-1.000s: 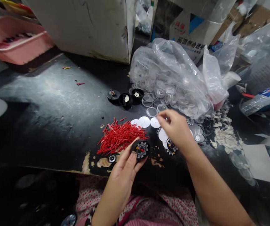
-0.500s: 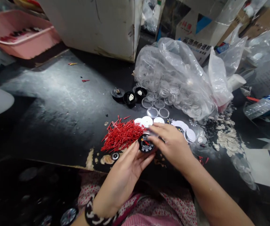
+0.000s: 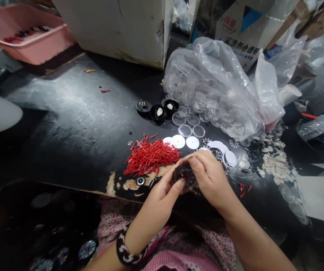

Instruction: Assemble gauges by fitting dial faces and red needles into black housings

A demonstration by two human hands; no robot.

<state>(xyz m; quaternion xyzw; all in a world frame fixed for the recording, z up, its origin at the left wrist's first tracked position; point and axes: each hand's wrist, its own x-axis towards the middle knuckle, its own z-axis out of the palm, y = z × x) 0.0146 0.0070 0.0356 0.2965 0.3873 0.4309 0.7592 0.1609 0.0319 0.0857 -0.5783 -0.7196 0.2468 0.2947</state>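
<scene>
Between my two hands is a round black dial gauge (image 3: pixel 187 177), tilted, its face partly covered by fingers. My left hand (image 3: pixel 167 190) grips its left and lower side, thumb on the front. My right hand (image 3: pixel 208 171) wraps the upper right rim, thumb and fingers closed on it. Just left of the gauge lies a heap of red pointers (image 3: pixel 152 156). White round dial discs (image 3: pixel 192 142) lie behind my hands, and more discs (image 3: pixel 230 158) spread to the right. Several clear ring covers (image 3: pixel 185 130) sit farther back.
Black gauge cups (image 3: pixel 158 113) stand mid-table beside a large plastic bag (image 3: pixel 213 86) of clear covers. Off-white small plates (image 3: pixel 276 163) are heaped at right near an open white box (image 3: pixel 317 195). A pink bin (image 3: pixel 37 47) and a big carton (image 3: pixel 116 30) stand at the back.
My right hand has closed from hovering over the gauge to gripping its rim. My left thumb has come onto the front, and the gauge has tilted, its dial now less visible.
</scene>
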